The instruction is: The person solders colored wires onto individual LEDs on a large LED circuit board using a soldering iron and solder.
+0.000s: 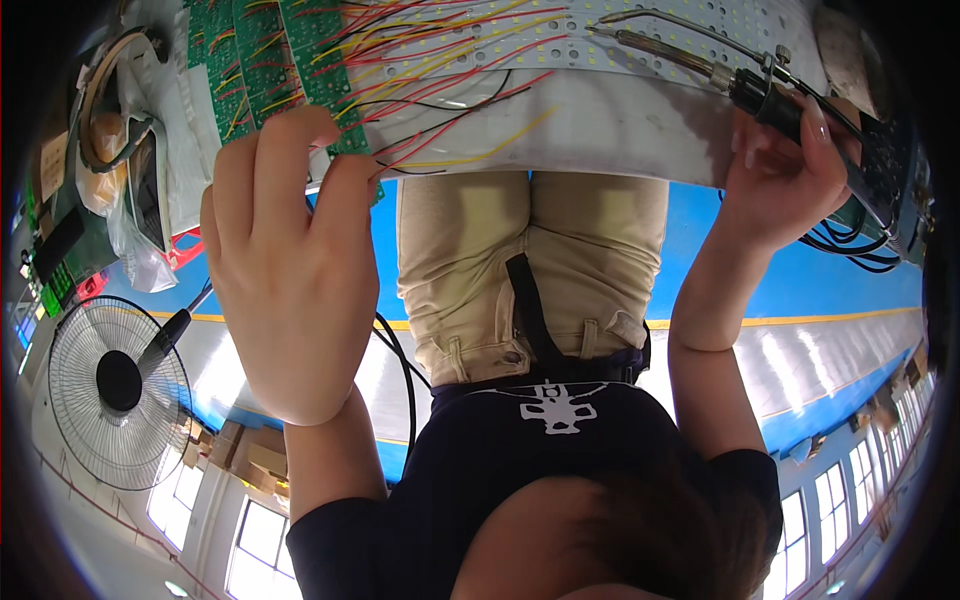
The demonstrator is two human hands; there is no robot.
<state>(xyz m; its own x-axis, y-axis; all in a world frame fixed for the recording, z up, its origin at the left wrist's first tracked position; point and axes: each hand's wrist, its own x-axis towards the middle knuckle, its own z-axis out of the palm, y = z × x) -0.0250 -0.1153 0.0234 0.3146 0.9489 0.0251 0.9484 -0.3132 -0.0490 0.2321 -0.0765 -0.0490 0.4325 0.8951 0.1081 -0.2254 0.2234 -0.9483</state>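
Observation:
My left hand (pixel 295 250) curls its fingers and thumb around the near end of a green circuit board strip (pixel 315 45), gripping it at the table's edge. Its fingertips are partly hidden. Red, yellow and black wires (pixel 440 75) run rightward from the board. In my right hand (pixel 795 180) is a soldering iron (pixel 745 88) with a black handle and a thin metal feed tube (pixel 690 32) clamped along it. The iron's tip points left, over a white panel (pixel 480 50) dotted with small yellowish squares, apart from the board.
More green circuit boards (pixel 215 60) with wires lie left of the held one. A clear plastic bag and a roll of tape (pixel 105 90) sit at the far left. A fan (pixel 120 385) stands to the left. Black cables (pixel 850 245) hang at the right beside dark equipment.

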